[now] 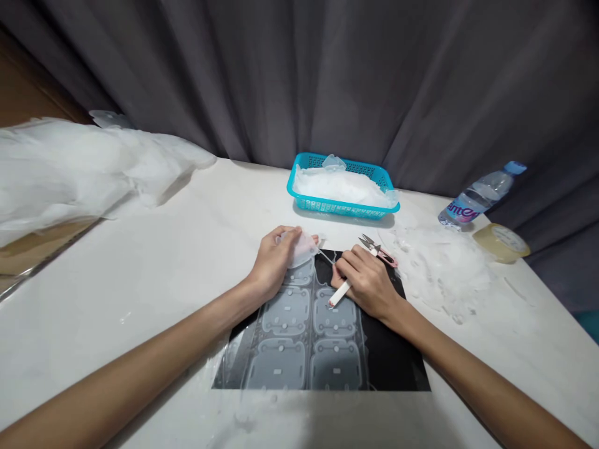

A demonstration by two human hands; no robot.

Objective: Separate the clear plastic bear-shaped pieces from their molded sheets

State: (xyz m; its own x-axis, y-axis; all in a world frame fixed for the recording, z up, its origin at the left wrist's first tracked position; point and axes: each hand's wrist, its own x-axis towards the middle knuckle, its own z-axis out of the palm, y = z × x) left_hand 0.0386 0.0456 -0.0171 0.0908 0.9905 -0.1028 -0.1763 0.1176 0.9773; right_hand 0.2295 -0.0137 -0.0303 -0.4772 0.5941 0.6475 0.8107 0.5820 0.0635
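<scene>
My left hand (279,259) is closed on a thin, translucent, soft plastic-looking piece (304,248) above the far end of a black mat (395,368). A narrow translucent strip (326,257) stretches from this piece to the fingertips of my right hand (362,277). That hand is also wrapped round a white-handled tool (340,293) with a small metal tip and a red spot, like a seam ripper; its tip points down and left. Under both hands lies a translucent moulded sheet (311,330) with several rounded-rectangle shapes. Thread snips (386,256) with a pink handle lie just beyond my right hand.
A blue basket (346,209) of translucent pieces stands at the back. Scraps (444,268) are heaped at right, near a water bottle (482,196) and a tape roll (501,243). A large pile of white translucent material (79,168) lies left. A grey curtain (262,75) hangs behind.
</scene>
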